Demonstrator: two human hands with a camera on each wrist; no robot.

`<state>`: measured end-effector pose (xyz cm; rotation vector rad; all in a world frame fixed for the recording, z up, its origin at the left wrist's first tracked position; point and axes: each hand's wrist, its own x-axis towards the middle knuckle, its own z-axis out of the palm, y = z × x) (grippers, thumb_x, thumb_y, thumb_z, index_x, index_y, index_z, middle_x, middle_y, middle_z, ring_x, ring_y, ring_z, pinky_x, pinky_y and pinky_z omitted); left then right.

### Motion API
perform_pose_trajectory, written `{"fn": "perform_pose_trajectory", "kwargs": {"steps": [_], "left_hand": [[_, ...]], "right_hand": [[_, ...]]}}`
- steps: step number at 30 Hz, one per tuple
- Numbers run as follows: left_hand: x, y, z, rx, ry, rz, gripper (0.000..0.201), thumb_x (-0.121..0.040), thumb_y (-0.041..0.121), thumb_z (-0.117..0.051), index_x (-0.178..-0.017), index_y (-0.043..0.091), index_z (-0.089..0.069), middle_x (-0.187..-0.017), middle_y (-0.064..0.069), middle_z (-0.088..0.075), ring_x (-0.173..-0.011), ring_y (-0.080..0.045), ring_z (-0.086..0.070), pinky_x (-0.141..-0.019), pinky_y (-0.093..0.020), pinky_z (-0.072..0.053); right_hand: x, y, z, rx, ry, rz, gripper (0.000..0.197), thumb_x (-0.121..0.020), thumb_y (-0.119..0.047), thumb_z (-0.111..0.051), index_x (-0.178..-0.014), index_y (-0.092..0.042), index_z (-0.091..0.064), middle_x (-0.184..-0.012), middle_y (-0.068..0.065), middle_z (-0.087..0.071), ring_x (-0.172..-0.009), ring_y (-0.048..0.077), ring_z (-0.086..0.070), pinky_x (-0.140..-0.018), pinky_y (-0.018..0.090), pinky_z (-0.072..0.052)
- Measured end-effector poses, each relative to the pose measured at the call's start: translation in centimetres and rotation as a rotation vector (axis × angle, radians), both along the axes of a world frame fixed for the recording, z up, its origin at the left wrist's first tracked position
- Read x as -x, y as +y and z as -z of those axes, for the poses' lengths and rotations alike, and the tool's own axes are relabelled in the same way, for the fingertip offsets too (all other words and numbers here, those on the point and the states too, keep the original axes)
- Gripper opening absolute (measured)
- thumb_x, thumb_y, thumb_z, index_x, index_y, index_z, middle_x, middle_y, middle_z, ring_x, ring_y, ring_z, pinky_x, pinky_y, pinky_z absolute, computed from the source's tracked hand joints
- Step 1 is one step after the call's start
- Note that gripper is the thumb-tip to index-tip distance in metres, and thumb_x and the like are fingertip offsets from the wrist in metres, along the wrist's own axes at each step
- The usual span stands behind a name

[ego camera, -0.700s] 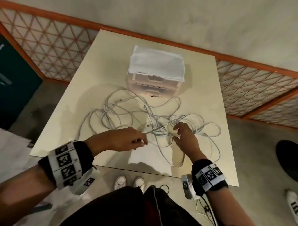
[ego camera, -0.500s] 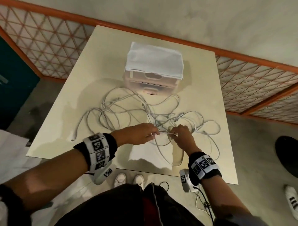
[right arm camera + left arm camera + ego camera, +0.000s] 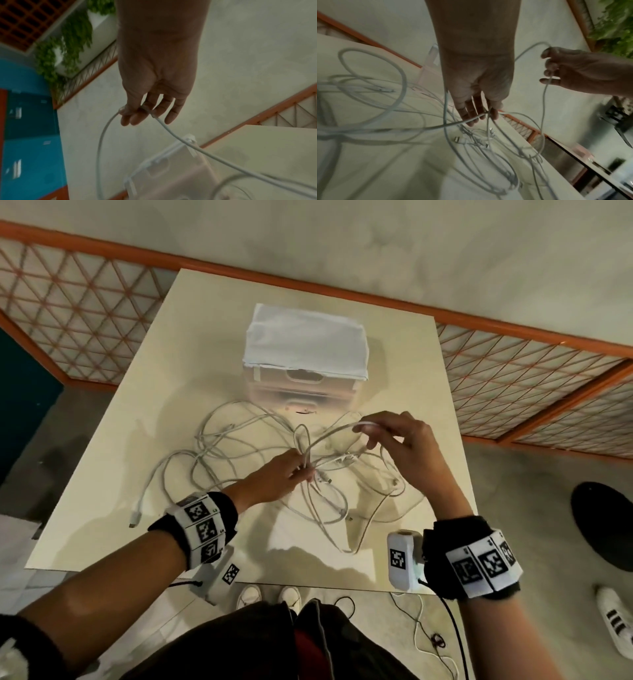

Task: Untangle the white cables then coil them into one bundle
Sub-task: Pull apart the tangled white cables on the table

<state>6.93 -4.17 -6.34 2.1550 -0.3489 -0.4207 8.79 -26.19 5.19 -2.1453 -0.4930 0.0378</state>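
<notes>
Several tangled white cables (image 3: 239,450) sprawl in loops over the cream table (image 3: 144,392). My left hand (image 3: 301,470) pinches crossing strands at the knot in the middle, low over the table; the left wrist view shows those strands under its fingertips (image 3: 481,115). My right hand (image 3: 373,436) is raised to the right and grips one cable loop (image 3: 329,436) that arches from the knot up to its fingers. In the right wrist view that white cable (image 3: 180,139) runs through my curled fingers (image 3: 137,115) and hangs down on both sides. Plug ends (image 3: 457,139) lie under the left hand.
A clear plastic box (image 3: 305,392) covered with a white cloth (image 3: 308,340) stands just behind the cables. One cable end with a plug (image 3: 135,517) reaches the table's front left edge. Orange railings with lattice panels (image 3: 513,378) surround the table. Another person's shoes (image 3: 616,621) are on the floor at right.
My right hand has lifted up and to the right, drawing a cable loop out of the tangle. My left hand stays pinching the knot, shifted slightly forward.
</notes>
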Motion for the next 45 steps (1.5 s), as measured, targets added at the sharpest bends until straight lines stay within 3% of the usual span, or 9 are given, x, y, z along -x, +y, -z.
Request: {"fn": "perform_pose_trajectory", "kwargs": {"steps": [3, 7, 16, 26, 29, 31, 35, 40, 45], "left_hand": [[-0.3, 0.9, 0.0, 0.066, 0.000, -0.041, 0.024, -0.097, 0.024, -0.046, -0.092, 0.007, -0.063, -0.094, -0.008, -0.059, -0.084, -0.018, -0.062, -0.078, -0.024, -0.048], [-0.6, 1.5, -1.4, 0.091, -0.115, -0.168, 0.024, -0.097, 0.020, -0.046, -0.086, 0.009, -0.064, -0.087, -0.002, -0.057, -0.077, 0.000, -0.058, -0.071, -0.005, -0.040], [-1.7, 2.8, -7.5, 0.350, -0.357, -0.344, 0.028, -0.102, 0.017, -0.031, -0.077, 0.026, -0.043, -0.066, -0.003, -0.052, -0.062, -0.022, -0.065, -0.062, -0.028, -0.054], [-2.5, 4.4, -8.6, 0.276, -0.408, -0.393, 0.024, -0.101, 0.016, -0.034, -0.087, 0.005, -0.050, -0.059, -0.006, -0.046, -0.050, -0.012, -0.047, -0.055, -0.017, -0.042], [-2.2, 4.1, -6.7, 0.150, -0.331, -0.355, 0.019, -0.099, 0.016, -0.039, -0.089, 0.013, -0.054, -0.072, 0.001, -0.054, -0.062, -0.006, -0.054, -0.066, -0.026, -0.046], [-1.9, 3.5, -5.4, 0.026, -0.355, -0.399, 0.018, -0.096, 0.015, -0.046, -0.112, 0.007, -0.052, -0.097, -0.007, -0.052, -0.082, -0.013, -0.054, -0.080, -0.037, -0.048], [-0.1, 1.3, -4.8, -0.004, -0.605, -0.500, 0.068, -0.091, 0.028, -0.056, -0.144, 0.007, -0.017, -0.132, -0.014, -0.029, -0.117, -0.025, -0.036, -0.105, -0.036, -0.034], [1.2, -1.0, -6.6, 0.106, -0.380, 0.068, 0.052, -0.085, 0.057, -0.050, -0.128, 0.029, -0.042, -0.126, 0.011, -0.045, -0.117, -0.008, -0.037, -0.105, -0.033, -0.034], [1.2, -2.5, -6.1, 0.073, -0.216, 0.344, 0.016, -0.094, 0.033, -0.051, -0.103, 0.021, -0.054, -0.118, 0.000, -0.060, -0.110, -0.008, -0.046, -0.095, -0.026, -0.035]], "right_hand": [[-0.4, -0.5, -1.2, -0.118, 0.019, 0.036, 0.015, -0.092, -0.017, -0.059, -0.092, -0.011, -0.073, -0.080, -0.005, -0.068, -0.062, 0.012, -0.056, -0.070, 0.016, -0.041], [-0.7, -1.5, -0.4, -0.136, 0.045, 0.128, 0.018, -0.096, -0.025, -0.053, -0.093, -0.017, -0.069, -0.061, 0.013, -0.053, -0.057, 0.013, -0.046, -0.060, 0.024, -0.038], [-0.9, -4.3, 6.2, 0.169, 0.253, 0.162, 0.020, -0.095, -0.022, -0.053, -0.082, -0.020, -0.068, -0.060, -0.001, -0.058, -0.053, 0.003, -0.052, -0.061, 0.024, -0.042], [-0.9, -3.1, 3.9, 0.005, 0.263, 0.205, 0.038, -0.101, -0.027, -0.040, -0.071, -0.013, -0.059, -0.048, 0.001, -0.044, -0.043, 0.008, -0.042, -0.055, 0.027, -0.039], [-1.3, -1.2, 0.0, -0.130, 0.263, 0.172, 0.037, -0.103, -0.028, -0.034, -0.074, -0.009, -0.047, -0.054, 0.000, -0.035, -0.046, 0.010, -0.032, -0.050, 0.025, -0.032], [-1.4, 0.1, -2.2, -0.273, 0.321, 0.083, 0.034, -0.104, -0.028, -0.030, -0.076, -0.009, -0.038, -0.055, -0.001, -0.030, -0.050, 0.013, -0.028, -0.050, 0.025, -0.032], [-2.0, 2.4, -4.2, -0.468, 0.414, -0.065, 0.028, -0.103, -0.025, -0.030, -0.077, -0.014, -0.033, -0.054, -0.002, -0.029, -0.052, 0.018, -0.026, -0.054, 0.028, -0.039], [-2.3, 5.3, -5.3, -0.697, 0.466, -0.152, 0.027, -0.098, -0.025, -0.030, -0.073, -0.015, -0.032, -0.051, -0.002, -0.035, -0.049, 0.016, -0.033, -0.057, 0.028, -0.046], [-2.1, 6.6, -5.4, -0.805, 0.415, -0.143, 0.025, -0.101, -0.022, -0.028, -0.078, -0.013, -0.035, -0.053, -0.001, -0.044, -0.050, 0.016, -0.042, -0.058, 0.030, -0.050]]}}
